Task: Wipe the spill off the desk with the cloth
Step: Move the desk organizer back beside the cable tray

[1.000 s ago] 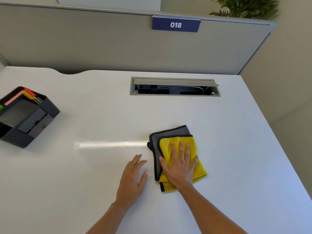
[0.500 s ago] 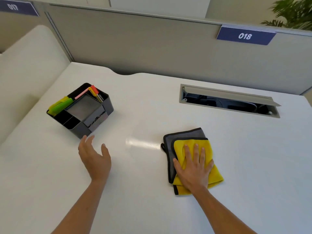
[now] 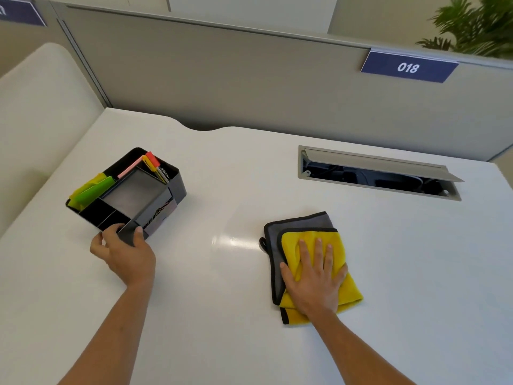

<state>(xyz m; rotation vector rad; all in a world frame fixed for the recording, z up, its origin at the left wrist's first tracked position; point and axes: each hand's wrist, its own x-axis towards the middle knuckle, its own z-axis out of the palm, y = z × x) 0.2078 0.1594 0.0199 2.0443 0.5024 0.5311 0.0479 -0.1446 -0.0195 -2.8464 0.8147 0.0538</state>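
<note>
A folded yellow and grey cloth (image 3: pixel 302 230) lies flat on the white desk (image 3: pixel 222 315), right of centre. My right hand (image 3: pixel 315 276) rests palm down on its yellow part, fingers spread. My left hand (image 3: pixel 125 252) is at the near corner of a black desk organizer (image 3: pixel 138 195), thumb and fingers clasping that corner. A shiny streak (image 3: pixel 233 241) shows on the desk between the organizer and the cloth; whether it is liquid or glare I cannot tell.
The organizer holds coloured markers and sticky notes. An open cable hatch (image 3: pixel 377 173) is set in the desk at the back right. A grey partition (image 3: pixel 249 79) with a blue "018" label (image 3: pixel 408 67) closes the far edge. A cream chair back stands at the left.
My left hand moved left and forward from beside the cloth and took hold of the organizer's near corner. My right hand stayed on the cloth. The view swung to the left.
</note>
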